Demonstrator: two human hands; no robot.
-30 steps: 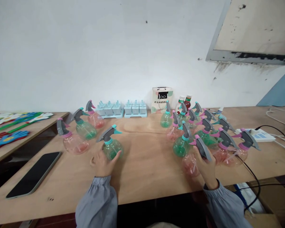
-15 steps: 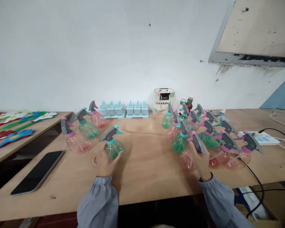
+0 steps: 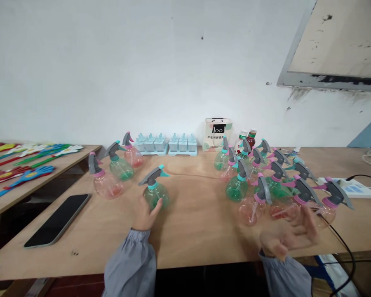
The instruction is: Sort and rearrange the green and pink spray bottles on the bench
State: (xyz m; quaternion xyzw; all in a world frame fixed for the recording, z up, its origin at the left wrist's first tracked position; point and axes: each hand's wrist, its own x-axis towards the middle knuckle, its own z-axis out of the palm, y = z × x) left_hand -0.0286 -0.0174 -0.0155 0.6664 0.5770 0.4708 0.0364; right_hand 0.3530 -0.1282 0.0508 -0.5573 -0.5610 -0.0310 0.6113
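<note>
Left hand (image 3: 144,214) cups a green spray bottle (image 3: 157,194) between three bottles (image 3: 108,186) at frame left and a bottle cluster (image 3: 236,189), frame right; right hand (image 3: 286,238) (blurred) spreads open.

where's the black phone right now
In the head view, the black phone lies flat on the left part of the wooden table, left of the left hand and nearer the viewer than the pink spray bottles at left.
</note>
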